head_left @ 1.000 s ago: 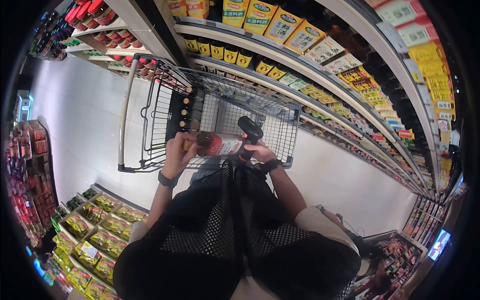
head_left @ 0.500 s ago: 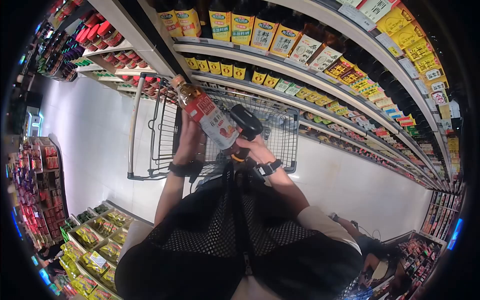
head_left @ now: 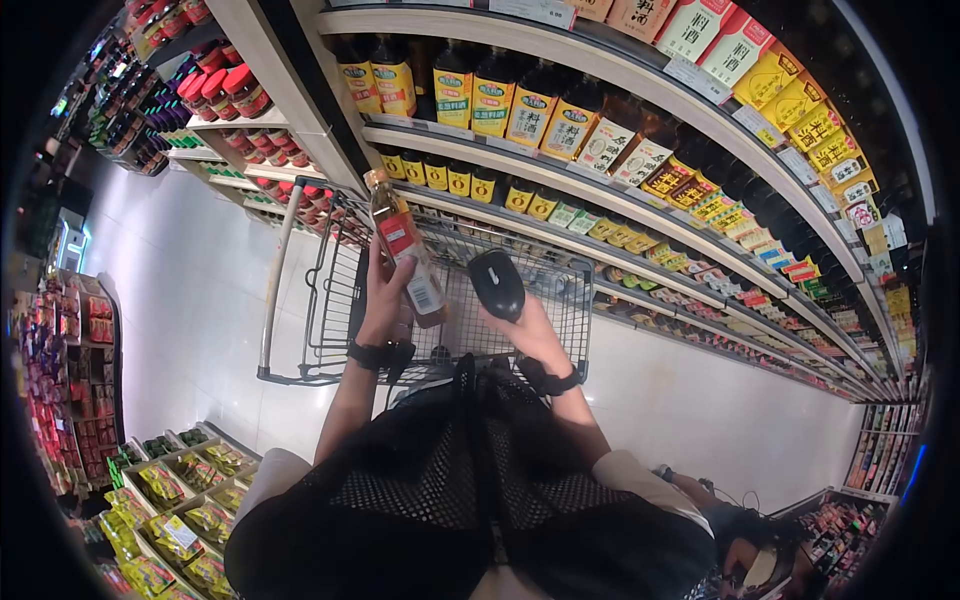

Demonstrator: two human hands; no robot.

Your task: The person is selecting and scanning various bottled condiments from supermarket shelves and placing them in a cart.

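My left hand is closed around a bottle of cooking wine with an orange cap and a red and white label. The bottle leans slightly, cap toward the shelves, and a barcode patch on its label faces up. In my right hand is a black handheld barcode scanner, held to the right of the bottle and apart from it. Both wrists wear dark bands. Beneath my hands stands a wire shopping cart.
Shelves of bottled cooking wine and sauces run along the front and right. Red-lidded jars stand at the upper left. Bins of yellow packets are at the lower left. Another person is low at the right, near a display.
The bottle has turned from its front label to its barcode side and stands straighter, now in my left hand alone. My right hand has moved off it with the scanner, now seen from above.
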